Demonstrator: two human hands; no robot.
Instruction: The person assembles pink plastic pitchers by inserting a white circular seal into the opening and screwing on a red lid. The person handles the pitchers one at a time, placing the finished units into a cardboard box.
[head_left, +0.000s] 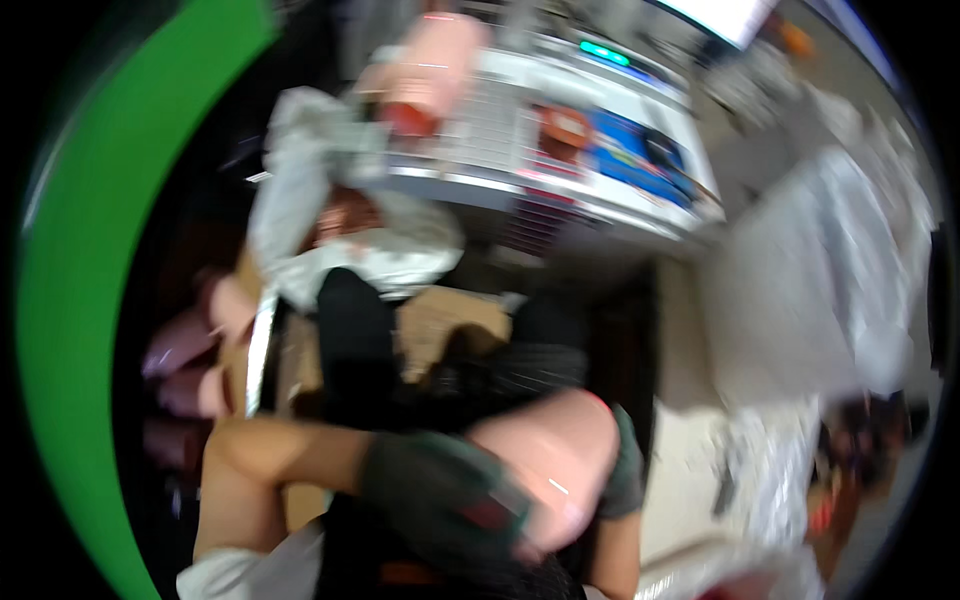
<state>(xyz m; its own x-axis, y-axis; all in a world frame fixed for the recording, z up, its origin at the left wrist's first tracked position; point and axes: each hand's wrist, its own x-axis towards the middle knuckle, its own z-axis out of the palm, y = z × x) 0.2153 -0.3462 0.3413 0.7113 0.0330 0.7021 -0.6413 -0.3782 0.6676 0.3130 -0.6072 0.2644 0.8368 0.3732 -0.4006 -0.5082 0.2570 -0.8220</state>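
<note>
Gloved hands (445,490) hold a pink cylinder (562,450); white worktop (440,182) ahead; green panel (75,330) leftward

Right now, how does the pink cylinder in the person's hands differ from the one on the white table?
The held cylinder sits between left grip and right grip; the table cylinder has no hand on it. The table cylinder shows a broad red-orange end; the held cylinder shows none. Both are pink and blurred.
</note>
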